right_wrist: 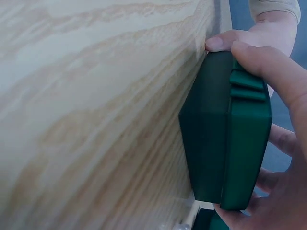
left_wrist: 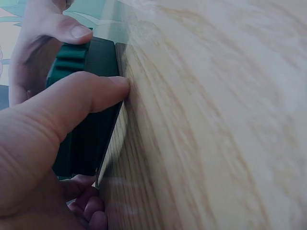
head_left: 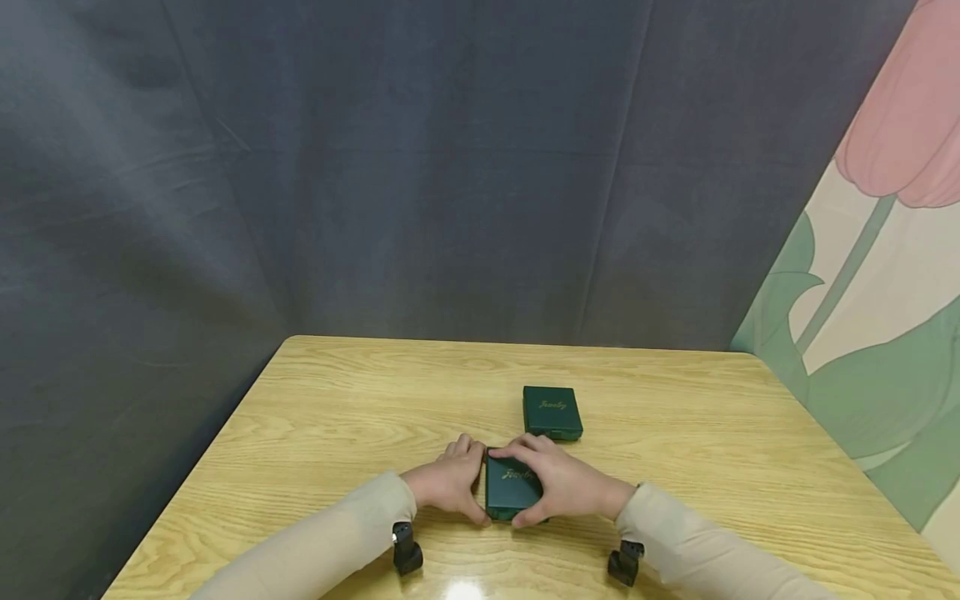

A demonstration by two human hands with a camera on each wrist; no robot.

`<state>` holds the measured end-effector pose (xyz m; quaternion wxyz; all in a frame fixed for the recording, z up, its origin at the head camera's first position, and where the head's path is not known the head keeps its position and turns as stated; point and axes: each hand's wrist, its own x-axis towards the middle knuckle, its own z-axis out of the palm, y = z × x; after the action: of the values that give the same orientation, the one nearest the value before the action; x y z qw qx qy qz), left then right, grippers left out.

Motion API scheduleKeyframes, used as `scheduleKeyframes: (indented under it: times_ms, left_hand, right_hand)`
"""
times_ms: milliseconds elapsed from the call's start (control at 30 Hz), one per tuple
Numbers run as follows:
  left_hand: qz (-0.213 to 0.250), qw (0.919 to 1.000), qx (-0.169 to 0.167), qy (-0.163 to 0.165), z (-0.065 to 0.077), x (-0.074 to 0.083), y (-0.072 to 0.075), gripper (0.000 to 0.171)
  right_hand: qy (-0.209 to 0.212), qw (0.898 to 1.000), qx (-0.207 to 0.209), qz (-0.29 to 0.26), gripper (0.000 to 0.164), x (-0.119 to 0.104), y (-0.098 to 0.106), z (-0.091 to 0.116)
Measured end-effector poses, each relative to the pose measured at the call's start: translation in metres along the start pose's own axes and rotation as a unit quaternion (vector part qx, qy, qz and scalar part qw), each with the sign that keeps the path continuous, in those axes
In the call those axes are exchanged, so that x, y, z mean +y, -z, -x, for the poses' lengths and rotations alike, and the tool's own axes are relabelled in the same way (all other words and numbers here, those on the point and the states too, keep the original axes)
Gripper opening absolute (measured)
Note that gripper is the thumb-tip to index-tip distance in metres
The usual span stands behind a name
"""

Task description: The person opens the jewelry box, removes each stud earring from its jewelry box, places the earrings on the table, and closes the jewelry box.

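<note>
Jointly, left hand (head_left: 448,482), right hand (head_left: 568,482) grip nearer green box (head_left: 508,493); thumbs (left_wrist: 88,91) at front.

Nearer green box (head_left: 508,493) partly hidden

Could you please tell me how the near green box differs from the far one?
The right hand holds the near box; the far box is unheld. In the head view, that hand partly hides the near box, while the far box's top shows whole. Both are dark green with gold lettering.
</note>
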<state>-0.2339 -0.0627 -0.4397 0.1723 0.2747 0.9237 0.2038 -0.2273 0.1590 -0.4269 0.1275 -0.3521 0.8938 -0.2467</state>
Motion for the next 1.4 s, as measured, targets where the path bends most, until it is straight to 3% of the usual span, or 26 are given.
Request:
scheduleKeyframes:
  times_ms: [867, 1400]
  left_hand:
    - [0.017, 0.9998, -0.005, 0.01, -0.003, -0.001, -0.0002, 0.087]
    - [0.028, 0.9996, -0.001, 0.009, -0.002, -0.0017, -0.001, 0.087]
  right_hand:
    - [0.003, 0.997, -0.029, -0.065, 0.09, 0.0078, -0.0047, -0.0024]
    - [-0.026, 0.999, -0.025, -0.022, 0.091, 0.0045, 0.0039, 0.0064]
